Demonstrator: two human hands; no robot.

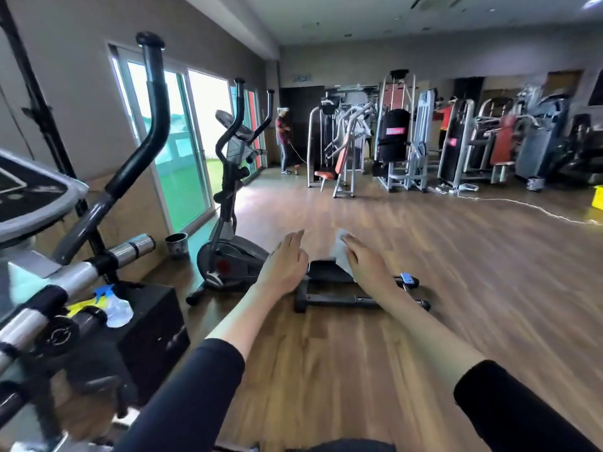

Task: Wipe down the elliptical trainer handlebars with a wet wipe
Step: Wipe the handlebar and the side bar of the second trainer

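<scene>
Both my arms reach forward over the wooden floor. My right hand (pixel 367 262) holds a white wet wipe (pixel 341 252), which hangs below its fingers. My left hand (pixel 285 262) is beside it with fingers straight and holds nothing. The elliptical trainer's dark curved handlebar (pixel 153 119) rises at the left, well away from both hands. Its console (pixel 29 194) and chrome bars (pixel 130 249) fill the left edge. The view is blurred by motion.
A black box (pixel 153 324) at the left carries a spray bottle (pixel 115 308) and yellow cloth. A second elliptical (pixel 231 207) stands by the glass doors. A low black frame (pixel 359 295) lies under my hands. Weight machines (pixel 408 141) and a person (pixel 284 138) are at the back.
</scene>
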